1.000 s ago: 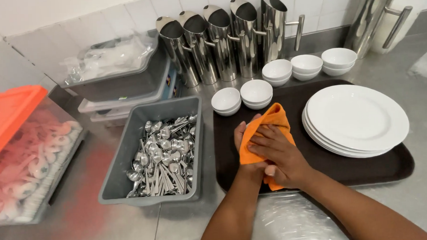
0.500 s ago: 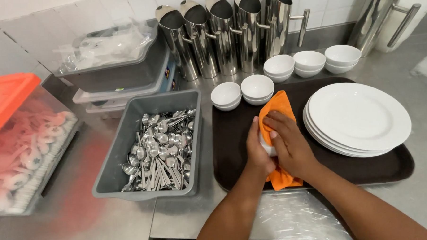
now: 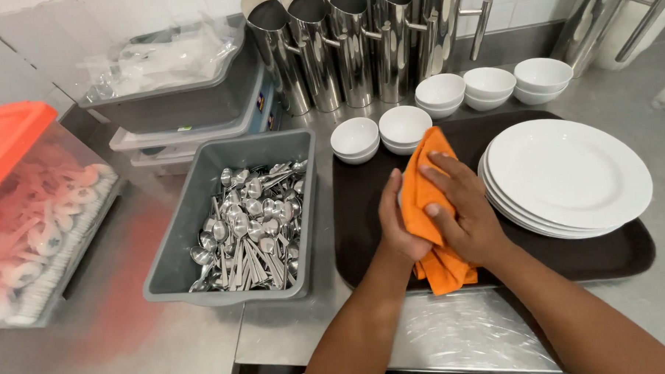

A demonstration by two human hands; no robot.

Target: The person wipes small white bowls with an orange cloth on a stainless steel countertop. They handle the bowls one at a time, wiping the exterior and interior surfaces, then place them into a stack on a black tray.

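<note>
Both my hands are wrapped around an orange cloth (image 3: 423, 178) above a dark brown tray (image 3: 362, 230). My left hand (image 3: 397, 225) grips the cloth from the left, thumb pointing up. My right hand (image 3: 464, 213) presses on it from the right, fingers spread over the fabric. The cloth's loose end hangs below my hands at the tray's near edge. Whether anything is inside the cloth is hidden. A stack of white plates (image 3: 568, 173) lies on the tray right beside my right hand.
A grey bin (image 3: 192, 218) full of steel spoons (image 3: 253, 227) stands left of the tray. Small white bowls (image 3: 354, 137) sit at the tray's far edge, more bowls (image 3: 491, 82) behind. Steel jugs (image 3: 350, 50) line the wall. An orange-lidded clear box (image 3: 24, 220) is far left.
My right hand has slid over the cloth and my left hand has closed round it from the left. The view has shifted slightly closer.
</note>
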